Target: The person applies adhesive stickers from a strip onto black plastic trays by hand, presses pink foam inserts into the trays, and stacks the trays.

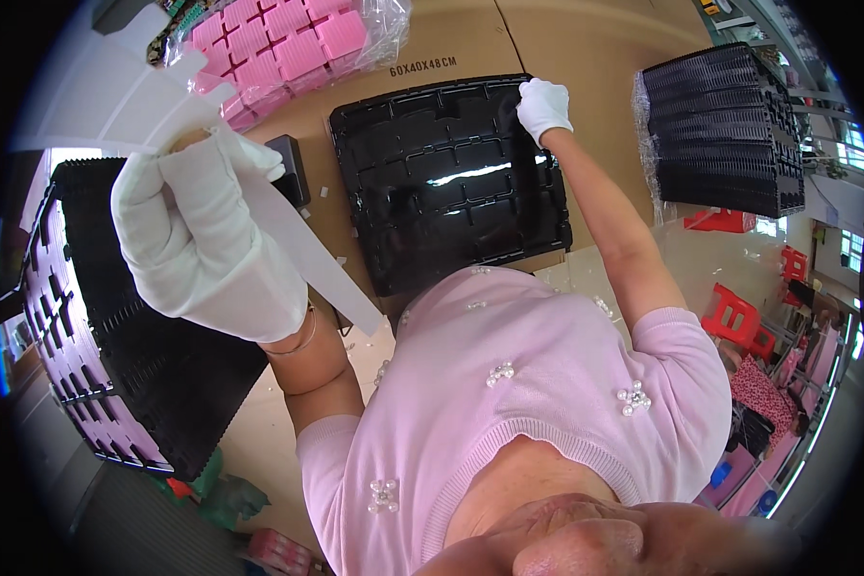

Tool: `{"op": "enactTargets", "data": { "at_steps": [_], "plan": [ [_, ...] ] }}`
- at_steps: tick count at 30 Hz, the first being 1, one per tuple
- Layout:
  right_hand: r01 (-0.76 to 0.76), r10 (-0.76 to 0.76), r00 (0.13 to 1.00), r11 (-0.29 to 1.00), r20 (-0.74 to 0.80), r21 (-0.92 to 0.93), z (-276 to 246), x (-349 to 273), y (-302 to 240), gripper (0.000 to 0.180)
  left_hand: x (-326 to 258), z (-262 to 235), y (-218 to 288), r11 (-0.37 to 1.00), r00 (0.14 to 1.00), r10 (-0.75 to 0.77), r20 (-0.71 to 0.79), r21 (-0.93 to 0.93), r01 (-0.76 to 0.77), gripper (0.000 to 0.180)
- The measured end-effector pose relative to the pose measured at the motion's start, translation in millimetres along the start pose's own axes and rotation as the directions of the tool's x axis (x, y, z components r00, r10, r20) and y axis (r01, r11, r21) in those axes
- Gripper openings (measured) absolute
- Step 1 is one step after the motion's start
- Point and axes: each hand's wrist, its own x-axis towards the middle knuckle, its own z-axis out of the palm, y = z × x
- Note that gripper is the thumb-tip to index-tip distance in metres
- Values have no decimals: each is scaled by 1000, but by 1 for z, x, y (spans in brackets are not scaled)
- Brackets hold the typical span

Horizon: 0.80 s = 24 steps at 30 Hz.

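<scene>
Head view: nearest, the left white-gloved hand (197,226) is clamped on a long white paper strip (322,261). Past it, the right white-gloved hand (544,108) touches a shiny black plastic tray's (432,206) far corner, over brown cardboard (605,62); if it's gripping, I can't tell. I see 0 strips on the tray, so work seems unfinished.

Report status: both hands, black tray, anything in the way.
Left hand: raised, holding white strip. Right hand: at far right corner of black tray. Tray: on cardboard. Possible obstruction: small black box near tray's left edge.
</scene>
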Motion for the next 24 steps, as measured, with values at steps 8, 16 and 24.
{"op": "enactTargets", "data": {
  "at_steps": [8,16,24],
  "plan": [
    [197,-173,943,979,-285,56,32,-19,11,9,-5,0,1,999,998,-51,-34,-4,51,14],
    [275,-135,903,911,-407,307,28,-51,22,6,-3,-8,-2,999,1000,4,5,-35,-4,16],
    [-59,245,950,746,-191,663,2,-204,94,10,-5,-3,2,995,995,-99,-6,11,99,15]
  ]
}}
